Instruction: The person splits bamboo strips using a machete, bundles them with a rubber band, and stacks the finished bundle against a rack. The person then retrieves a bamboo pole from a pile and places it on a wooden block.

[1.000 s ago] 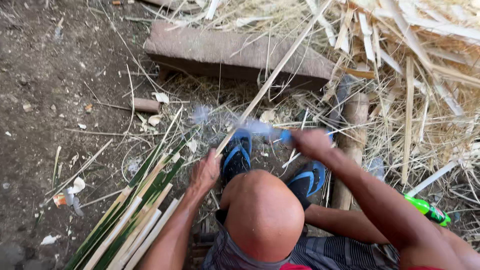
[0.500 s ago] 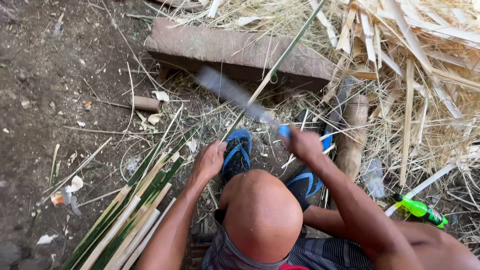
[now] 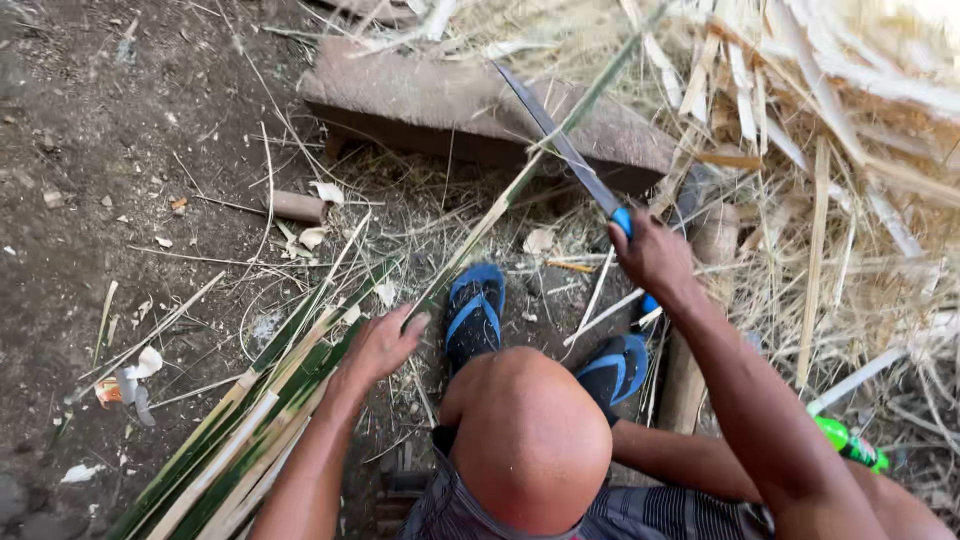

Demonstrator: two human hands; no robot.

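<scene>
Two hands: my left hand (image 3: 385,345) clasps the long green bamboo strip (image 3: 500,205).
Right hand (image 3: 655,258): clenched on the blue-handled steel machete (image 3: 560,145).
Care: I angle strokes away.

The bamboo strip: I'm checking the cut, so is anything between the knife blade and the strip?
Nothing visible is. The knife in the right hand lies with its blade across the bamboo strip above the wooden block. The left hand grips the strip lower down, clear of the blade.
</scene>
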